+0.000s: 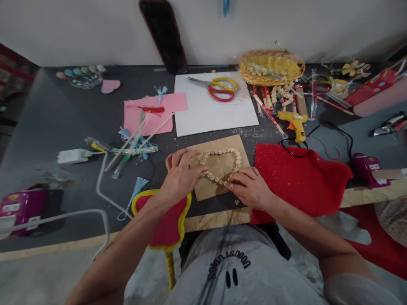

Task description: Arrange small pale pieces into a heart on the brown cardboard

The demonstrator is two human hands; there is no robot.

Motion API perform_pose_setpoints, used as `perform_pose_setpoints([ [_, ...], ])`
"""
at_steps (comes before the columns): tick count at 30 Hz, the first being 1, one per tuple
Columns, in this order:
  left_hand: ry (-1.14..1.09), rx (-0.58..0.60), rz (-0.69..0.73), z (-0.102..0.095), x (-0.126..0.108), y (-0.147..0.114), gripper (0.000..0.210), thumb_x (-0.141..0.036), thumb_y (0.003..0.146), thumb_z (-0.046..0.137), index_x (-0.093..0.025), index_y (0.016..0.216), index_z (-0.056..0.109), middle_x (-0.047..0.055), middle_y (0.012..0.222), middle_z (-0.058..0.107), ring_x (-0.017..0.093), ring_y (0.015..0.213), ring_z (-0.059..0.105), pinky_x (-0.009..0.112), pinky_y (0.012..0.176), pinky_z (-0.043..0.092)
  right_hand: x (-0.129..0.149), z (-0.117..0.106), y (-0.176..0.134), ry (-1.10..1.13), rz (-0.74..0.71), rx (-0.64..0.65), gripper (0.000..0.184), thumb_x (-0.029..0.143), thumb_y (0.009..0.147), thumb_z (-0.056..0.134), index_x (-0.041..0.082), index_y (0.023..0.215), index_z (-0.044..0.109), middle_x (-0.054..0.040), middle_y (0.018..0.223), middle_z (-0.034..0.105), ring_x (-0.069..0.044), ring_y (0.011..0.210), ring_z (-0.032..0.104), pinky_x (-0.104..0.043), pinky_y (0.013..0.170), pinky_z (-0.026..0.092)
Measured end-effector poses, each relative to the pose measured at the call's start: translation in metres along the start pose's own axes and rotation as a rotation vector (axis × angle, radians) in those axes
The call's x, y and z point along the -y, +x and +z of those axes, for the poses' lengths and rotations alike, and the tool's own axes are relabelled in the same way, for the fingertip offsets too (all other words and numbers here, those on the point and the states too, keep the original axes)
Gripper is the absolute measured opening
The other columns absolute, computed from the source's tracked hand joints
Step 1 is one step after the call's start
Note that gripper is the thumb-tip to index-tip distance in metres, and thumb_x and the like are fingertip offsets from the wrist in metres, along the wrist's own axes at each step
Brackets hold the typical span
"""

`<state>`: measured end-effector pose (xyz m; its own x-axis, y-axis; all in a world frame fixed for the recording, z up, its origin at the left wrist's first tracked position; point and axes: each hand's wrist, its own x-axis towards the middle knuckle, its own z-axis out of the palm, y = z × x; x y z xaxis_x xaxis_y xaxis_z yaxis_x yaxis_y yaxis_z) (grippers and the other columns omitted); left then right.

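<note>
A string of small pale flower-shaped pieces (238, 159) lies in a rough heart-shaped loop over a creased sheet of brown paper (203, 192). At the loop's left side, my left hand (182, 173) has its thumb and fingers closed on the edge of the string. My right hand (249, 187) pinches the string at the lower right, near the paper's edge. One loose flower piece (237, 202) sits on the dark table just below my right hand. The fingertips partly cover the string where they touch it.
Red felt (299, 182) spreads on the right, with a yellow glue gun (295, 123) behind it. Scissors (219, 88) rest on a white board (210, 120). A yellow basket (270, 67) stands at the back. A yellow-edged red shape (167, 222) is under my left forearm.
</note>
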<state>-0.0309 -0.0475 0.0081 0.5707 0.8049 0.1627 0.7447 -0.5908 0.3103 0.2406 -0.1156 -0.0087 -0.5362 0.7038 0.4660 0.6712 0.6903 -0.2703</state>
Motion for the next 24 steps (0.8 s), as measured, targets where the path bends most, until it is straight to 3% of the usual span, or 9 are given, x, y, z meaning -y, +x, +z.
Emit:
perform_pose_setpoints([
  [7,0.039,-0.046,0.028,0.0006,0.0006,-0.0005,0.019,-0.033,0.099,0.059,-0.030,0.099,0.078,0.007,0.138,0.055,0.030,0.131,0.043,0.051,0.107,0.035,-0.0009,-0.0003,0.0003,-0.005,-0.010,0.016,0.016,0.023,0.099,0.060,0.025,0.105,0.075,-0.0024,0.101,0.071,-0.020,0.102,0.051,-0.035,0.087,0.037],
  [13,0.034,0.006,0.050,-0.0042,-0.0019,-0.0022,0.019,-0.036,0.097,0.062,-0.031,0.108,0.077,0.010,0.141,0.054,0.034,0.133,0.042,0.055,0.106,0.036,0.0001,0.0004,0.0018,0.018,0.000,-0.017,0.016,0.022,0.100,0.059,0.024,0.102,0.075,-0.0017,0.097,0.073,-0.019,0.101,0.052,-0.034,0.086,0.038],
  [24,0.005,0.035,0.031,0.0028,-0.0059,0.0002,0.015,-0.033,0.095,0.063,-0.032,0.097,0.078,0.006,0.142,0.056,0.032,0.134,0.040,0.054,0.111,0.030,-0.0016,0.0009,-0.0017,-0.003,0.009,0.043,0.019,0.022,0.099,0.060,0.027,0.109,0.075,-0.0017,0.102,0.073,-0.020,0.103,0.051,-0.035,0.087,0.038],
])
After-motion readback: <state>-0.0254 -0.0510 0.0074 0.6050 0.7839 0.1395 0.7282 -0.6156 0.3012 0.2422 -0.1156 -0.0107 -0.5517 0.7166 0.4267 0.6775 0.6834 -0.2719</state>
